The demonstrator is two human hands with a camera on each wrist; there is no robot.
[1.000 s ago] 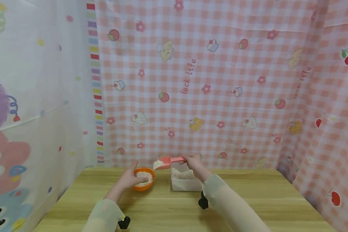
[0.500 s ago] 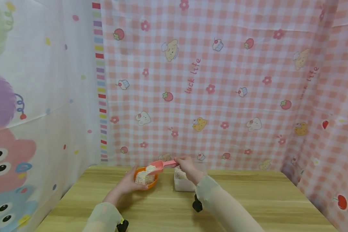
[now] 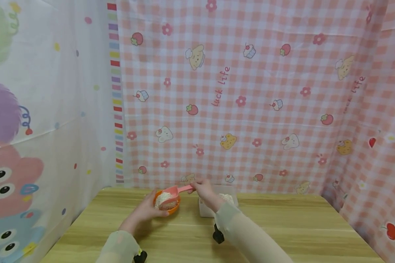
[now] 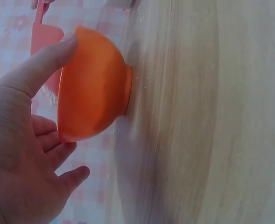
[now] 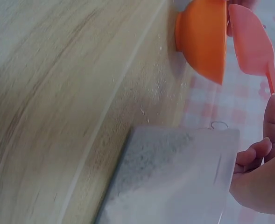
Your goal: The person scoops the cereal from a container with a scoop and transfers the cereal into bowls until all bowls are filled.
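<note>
An orange bowl (image 3: 174,210) stands on the table, with pale grainy stuff (image 3: 163,200) inside. My left hand (image 3: 143,212) holds it from the left, thumb at the near rim and fingertips at the opposite side; the left wrist view shows the thumb (image 4: 53,58) against the orange wall. My right hand (image 3: 203,189) grips the handle of a pink scoop (image 3: 172,192), whose head is tilted over the bowl. From the right wrist view, the scoop (image 5: 251,42) is just above the bowl's rim, and its inside is hidden there.
Below my right wrist, a whitish translucent box (image 3: 208,211) contains more of the pale stuff. Crumbs lie on the wooden table (image 3: 283,226) between box and bowl. Behind the table hangs a pink checked curtain (image 3: 237,120).
My right hand has moved left with the scoop, from near the box to over the bowl, and the scoop has tipped down. My left hand has closed in around the bowl.
</note>
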